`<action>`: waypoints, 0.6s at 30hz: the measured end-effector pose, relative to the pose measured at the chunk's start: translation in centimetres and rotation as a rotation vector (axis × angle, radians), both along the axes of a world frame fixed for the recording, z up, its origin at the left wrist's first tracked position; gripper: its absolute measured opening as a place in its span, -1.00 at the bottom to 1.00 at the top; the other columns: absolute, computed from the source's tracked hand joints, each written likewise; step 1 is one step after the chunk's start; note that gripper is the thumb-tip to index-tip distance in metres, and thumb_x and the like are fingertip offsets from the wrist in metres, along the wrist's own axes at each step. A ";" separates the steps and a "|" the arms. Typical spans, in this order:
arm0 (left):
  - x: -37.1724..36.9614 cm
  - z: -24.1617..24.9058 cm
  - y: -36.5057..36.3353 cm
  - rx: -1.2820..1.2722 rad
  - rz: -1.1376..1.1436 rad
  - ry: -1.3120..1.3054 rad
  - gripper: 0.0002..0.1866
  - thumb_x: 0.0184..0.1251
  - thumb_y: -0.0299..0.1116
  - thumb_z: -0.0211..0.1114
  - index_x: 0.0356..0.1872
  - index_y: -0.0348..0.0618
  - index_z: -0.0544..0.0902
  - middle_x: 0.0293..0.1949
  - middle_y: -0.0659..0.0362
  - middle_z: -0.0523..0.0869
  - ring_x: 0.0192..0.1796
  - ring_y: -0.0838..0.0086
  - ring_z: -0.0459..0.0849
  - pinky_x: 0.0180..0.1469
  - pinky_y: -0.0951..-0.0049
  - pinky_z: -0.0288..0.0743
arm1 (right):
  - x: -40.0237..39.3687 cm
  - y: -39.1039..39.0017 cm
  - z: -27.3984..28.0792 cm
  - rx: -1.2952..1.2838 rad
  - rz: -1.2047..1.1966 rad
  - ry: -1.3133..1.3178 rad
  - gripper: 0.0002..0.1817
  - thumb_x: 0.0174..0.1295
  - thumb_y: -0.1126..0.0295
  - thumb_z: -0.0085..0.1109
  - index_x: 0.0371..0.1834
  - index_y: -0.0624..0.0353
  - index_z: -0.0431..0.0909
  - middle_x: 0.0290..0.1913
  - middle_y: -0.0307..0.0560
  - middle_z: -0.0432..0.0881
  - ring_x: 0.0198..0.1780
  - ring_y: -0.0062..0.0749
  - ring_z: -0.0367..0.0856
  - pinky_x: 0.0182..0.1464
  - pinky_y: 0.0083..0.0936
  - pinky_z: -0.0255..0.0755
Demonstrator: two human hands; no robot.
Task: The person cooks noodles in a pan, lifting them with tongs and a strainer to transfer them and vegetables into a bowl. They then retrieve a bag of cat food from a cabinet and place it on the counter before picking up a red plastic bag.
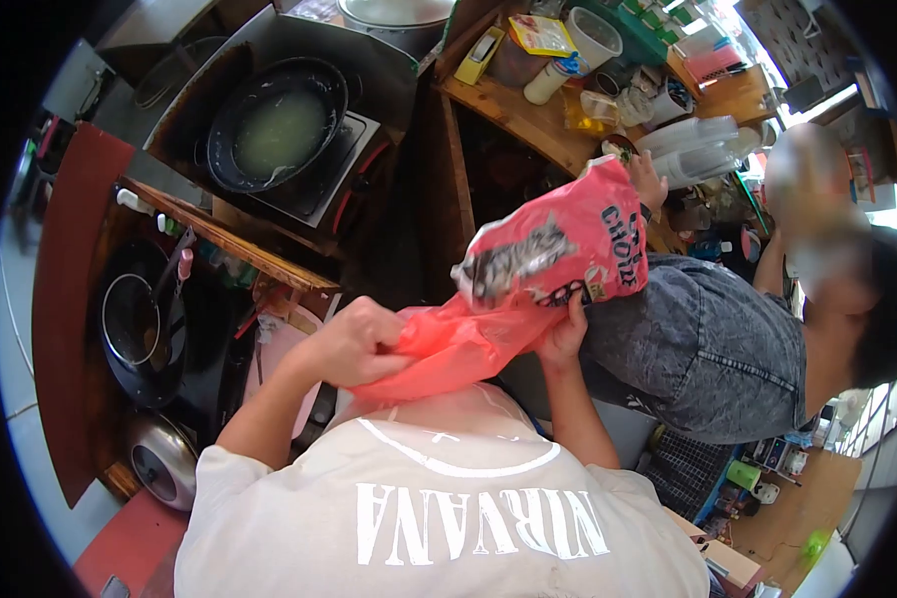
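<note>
Fingers of my left hand are closed round gathered folds of a thin red plastic bag. My right hand grips the lower edge of a pink printed packet, its thumb on the packet and the plastic bag against its fingers. Dark lettering ending in "CHOIZE" and a grey-and-white picture show on the packet. It sticks up and away from the mouth of the red bag, in front of my chest; its lower end is hidden by the red plastic.
A wok with cloudy liquid stands on a stove ahead left. Close on my right is another person, one hand beyond the packet. Jars and containers crowd a wooden shelf. A pan and lidded pot are left.
</note>
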State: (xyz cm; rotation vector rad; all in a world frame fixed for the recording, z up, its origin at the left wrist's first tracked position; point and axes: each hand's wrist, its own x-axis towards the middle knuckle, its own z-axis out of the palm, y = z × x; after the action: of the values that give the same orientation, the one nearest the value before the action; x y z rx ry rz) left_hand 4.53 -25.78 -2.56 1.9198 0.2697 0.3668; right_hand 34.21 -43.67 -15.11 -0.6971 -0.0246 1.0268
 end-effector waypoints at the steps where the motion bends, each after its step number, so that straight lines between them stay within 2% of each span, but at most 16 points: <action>1: -0.8 1.5 0.3 -0.036 -0.012 -0.007 -0.72 -0.11 -0.53 0.34 -0.73 -0.34 0.36 -0.72 0.00 0.33 -0.67 0.18 0.36 -0.57 0.26 0.22 | -0.3 1.6 2.1 -0.005 0.001 0.065 -0.64 0.33 0.10 0.17 0.11 -0.03 0.49 0.01 -0.24 0.58 0.05 -0.30 0.52 0.22 -0.20 0.36; 2: -1.5 2.7 0.5 -0.070 -0.023 -0.015 -0.71 -0.13 -0.53 0.33 -0.74 -0.33 0.35 -0.72 -0.02 0.33 -0.67 0.20 0.37 -0.57 0.25 0.22 | -0.1 2.7 2.4 -0.035 -0.022 0.102 -0.74 0.34 0.12 0.17 0.02 -0.12 0.54 -0.09 -0.33 0.62 -0.06 -0.37 0.56 0.12 -0.22 0.44; 3: -2.2 3.3 0.7 -0.015 -0.005 0.062 -0.75 -0.14 -0.57 0.32 -0.75 -0.34 0.37 -0.64 -0.04 0.46 -0.59 0.19 0.49 -0.53 0.28 0.29 | 0.1 3.7 2.7 -0.064 -0.046 0.138 -0.83 0.35 0.13 0.17 -0.06 -0.21 0.60 -0.19 -0.42 0.65 -0.17 -0.43 0.59 0.01 -0.24 0.51; 4: -2.3 2.7 0.6 -0.012 0.009 0.063 -0.75 -0.14 -0.57 0.32 -0.75 -0.34 0.37 -0.64 -0.04 0.46 -0.59 0.19 0.49 -0.53 0.28 0.29 | 0.1 4.3 3.0 -0.061 -0.033 0.139 -0.83 0.35 0.13 0.17 -0.06 -0.21 0.60 -0.19 -0.42 0.65 -0.17 -0.43 0.59 0.01 -0.24 0.51; 6: -2.5 0.4 0.2 0.407 0.283 0.013 -0.81 -0.14 -0.62 0.29 -0.71 -0.36 0.42 -0.52 -0.02 0.59 -0.47 0.12 0.59 -0.44 0.29 0.41 | -0.1 5.2 4.1 0.057 -0.037 0.076 -0.77 0.36 0.09 0.15 0.03 -0.27 0.59 -0.07 -0.41 0.67 -0.06 -0.39 0.62 0.08 -0.15 0.51; 7: -3.2 0.0 0.1 0.409 0.299 0.016 -0.81 -0.14 -0.62 0.29 -0.71 -0.36 0.42 -0.52 -0.02 0.59 -0.47 0.12 0.59 -0.44 0.29 0.41 | 1.1 4.8 1.8 0.094 -0.033 0.134 -0.65 0.34 0.04 0.15 0.15 -0.23 0.53 0.06 -0.35 0.63 0.08 -0.31 0.57 0.20 -0.08 0.42; 8: -4.3 -0.4 0.1 0.316 0.360 0.087 -0.89 -0.12 -0.62 0.29 -0.63 -0.36 0.51 -0.47 -0.02 0.63 -0.47 0.10 0.60 -0.40 0.31 0.46 | 1.6 5.1 1.0 0.129 -0.029 0.192 -0.53 0.31 -0.01 0.16 0.26 -0.20 0.47 0.19 -0.28 0.59 0.21 -0.24 0.52 0.32 0.00 0.33; 9: -4.9 -0.6 0.0 0.217 0.413 0.155 -0.95 -0.10 -0.62 0.29 -0.54 -0.35 0.60 -0.43 -0.01 0.67 -0.47 0.08 0.60 -0.36 0.33 0.50 | 2.0 4.5 0.4 0.179 0.090 0.206 -0.39 0.25 -0.09 0.19 0.34 -0.17 0.40 0.28 -0.25 0.50 0.34 -0.18 0.37 0.43 0.01 0.13; 10: -4.9 0.6 0.2 0.209 0.414 0.157 -0.95 -0.10 -0.62 0.29 -0.54 -0.35 0.60 -0.43 -0.01 0.67 -0.47 0.08 0.60 -0.36 0.33 0.50 | 1.5 4.5 1.6 0.225 0.205 0.220 -0.25 0.18 -0.17 0.22 0.41 -0.13 0.32 0.38 -0.21 0.41 0.47 -0.12 0.21 0.53 0.02 -0.06; 11: -4.8 3.1 0.8 0.215 0.653 0.237 -0.93 -0.03 -0.60 0.26 -0.48 -0.33 0.56 -0.40 -0.05 0.68 -0.40 0.02 0.64 -0.31 0.22 0.53 | 0.7 5.3 3.2 0.424 0.372 0.274 -0.20 0.20 -0.17 0.20 0.46 -0.11 0.25 0.45 -0.21 0.32 0.55 -0.15 0.06 0.58 0.00 -0.27; 12: -4.5 4.2 1.2 0.211 0.901 0.322 -0.92 0.03 -0.58 0.23 -0.41 -0.31 0.52 -0.38 -0.09 0.70 -0.32 -0.04 0.68 -0.26 0.10 0.57 | 0.6 4.8 2.6 0.431 0.370 0.043 -0.19 0.20 -0.16 0.20 0.48 -0.10 0.23 0.49 -0.20 0.25 0.57 -0.15 0.00 0.58 -0.03 -0.29; 13: -3.5 4.1 1.4 0.202 0.908 0.324 -0.92 0.03 -0.58 0.23 -0.41 -0.31 0.52 -0.38 -0.09 0.70 -0.32 -0.04 0.68 -0.26 0.10 0.57 | 0.9 3.1 1.0 0.424 0.379 0.044 -0.19 0.20 -0.16 0.20 0.48 -0.10 0.23 0.49 -0.20 0.25 0.57 -0.15 0.00 0.58 -0.03 -0.29; 14: -2.0 3.6 1.6 0.238 0.768 0.424 -0.86 0.10 -0.57 0.18 -0.29 -0.29 0.49 -0.38 -0.13 0.69 -0.30 -0.05 0.69 -0.26 0.07 0.57 | 1.7 0.7 -1.2 0.489 0.399 0.365 -0.29 0.29 -0.10 0.08 0.47 -0.09 0.24 0.49 -0.21 0.26 0.55 -0.22 0.08 0.55 -0.07 -0.17; 15: -0.4 2.7 1.9 0.271 0.625 0.520 -0.81 0.17 -0.55 0.14 -0.17 -0.28 0.46 -0.38 -0.16 0.68 -0.28 -0.07 0.70 -0.25 0.05 0.57 | 1.4 0.1 -0.4 0.491 0.470 0.512 -0.35 0.33 -0.06 0.02 0.45 -0.08 0.27 0.48 -0.20 0.29 0.52 -0.24 0.15 0.52 -0.08 -0.09; 17: 4.5 -3.0 2.1 0.372 0.361 0.675 -0.66 0.27 -0.51 0.08 0.08 -0.27 0.34 -0.35 -0.12 0.72 -0.26 -0.08 0.72 -0.24 0.02 0.58 | 0.7 -0.9 1.7 0.455 0.591 0.825 -0.44 0.41 0.00 -0.09 0.41 -0.06 0.32 0.45 -0.18 0.33 0.46 -0.29 0.30 0.45 -0.11 0.07; 18: 7.4 -5.2 1.9 0.404 0.245 0.650 -0.50 0.29 -0.48 0.09 0.27 -0.23 0.27 -0.32 -0.07 0.74 -0.27 -0.03 0.74 -0.27 0.06 0.60 | 0.9 -1.9 1.1 0.402 0.580 0.773 -0.44 0.40 -0.01 -0.07 0.40 -0.05 0.33 0.44 -0.17 0.35 0.44 -0.25 0.32 0.45 -0.09 0.08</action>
State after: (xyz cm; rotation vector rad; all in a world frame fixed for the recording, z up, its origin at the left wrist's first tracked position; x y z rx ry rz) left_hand 11.94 -23.84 -7.75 2.3724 0.9207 -0.0685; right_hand 35.13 -45.54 -14.03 0.1231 0.2459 1.7353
